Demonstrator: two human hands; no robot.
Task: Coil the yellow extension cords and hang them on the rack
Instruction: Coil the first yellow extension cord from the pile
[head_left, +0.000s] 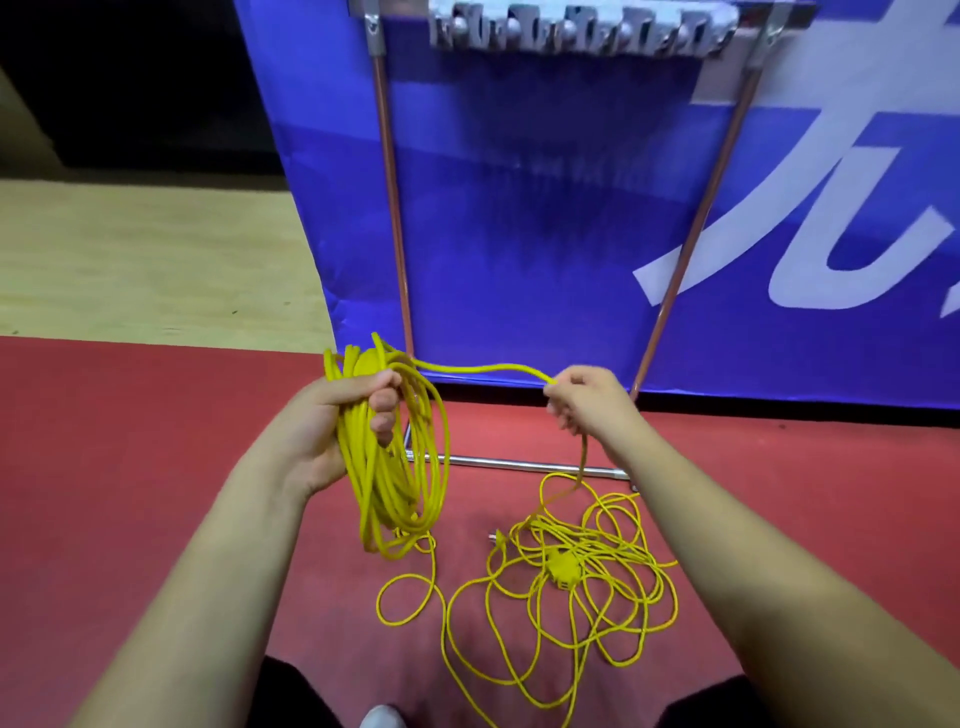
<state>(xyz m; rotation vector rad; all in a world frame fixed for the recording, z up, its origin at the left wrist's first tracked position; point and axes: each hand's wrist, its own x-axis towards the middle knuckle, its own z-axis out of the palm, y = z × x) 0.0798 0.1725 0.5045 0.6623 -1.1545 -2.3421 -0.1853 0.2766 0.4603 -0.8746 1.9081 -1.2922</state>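
While the left hand (332, 415) grips the coil (395, 467), the right hand (584, 397), pinching the cord (483, 368), should bring even loops across, pulling slowly from the messy pile (566, 566) on the red floor (156, 467).

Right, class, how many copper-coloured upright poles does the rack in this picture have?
2. The left pole rises behind the coil in the left hand; the right pole slants up behind the right hand. No others show.
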